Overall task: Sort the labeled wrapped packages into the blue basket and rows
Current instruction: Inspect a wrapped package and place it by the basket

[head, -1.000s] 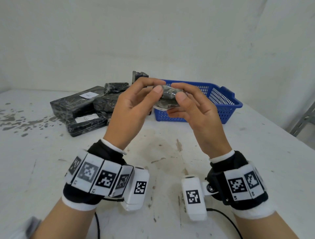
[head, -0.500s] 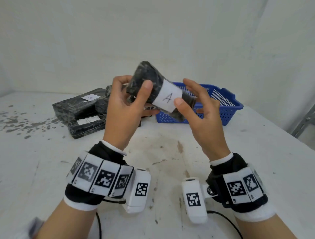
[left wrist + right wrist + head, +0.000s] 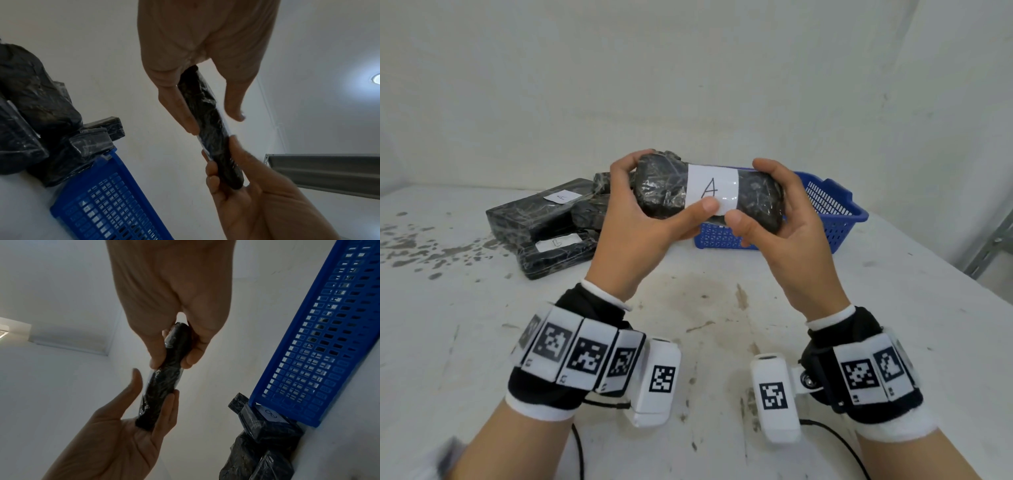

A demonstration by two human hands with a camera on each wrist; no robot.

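Levelled now, package [image 3: 709, 192] spans left hand [image 3: 643, 222] to right hand [image 3: 787, 236].

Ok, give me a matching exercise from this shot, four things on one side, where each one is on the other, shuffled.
Things:
1. package labelled A
2. blue basket
3. pile of wrapped packages
4. cables

Places:
a. on the table, behind the right hand
b. trailing from the wrist cameras over the near table edge
c. held up between both hands
d. on the table, beyond the left hand

Pairs: 1-c, 2-a, 3-d, 4-b
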